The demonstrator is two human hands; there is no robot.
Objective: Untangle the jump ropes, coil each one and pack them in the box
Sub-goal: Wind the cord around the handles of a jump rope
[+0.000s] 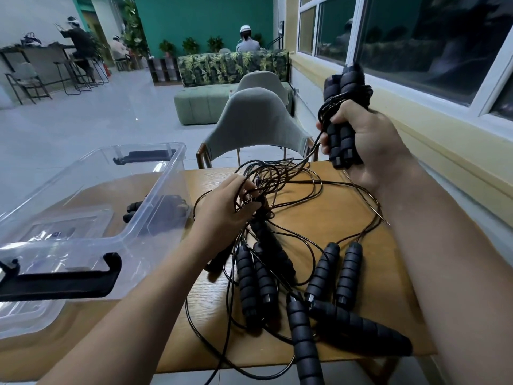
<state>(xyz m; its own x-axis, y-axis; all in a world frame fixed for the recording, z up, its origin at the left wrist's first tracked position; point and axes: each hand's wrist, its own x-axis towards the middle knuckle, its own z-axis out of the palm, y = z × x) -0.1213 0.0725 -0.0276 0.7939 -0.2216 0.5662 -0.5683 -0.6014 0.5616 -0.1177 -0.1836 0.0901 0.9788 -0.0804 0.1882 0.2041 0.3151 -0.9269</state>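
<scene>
Probably a lounge, sofa (233, 66), bar stools (73, 76), plants (191, 45)

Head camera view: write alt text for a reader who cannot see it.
The right hand holds up two black foam handles wound with cord, while the left hand grips tangled cords over a wooden table. Nearby lie loose handles; a clear plastic box stands at left.
</scene>
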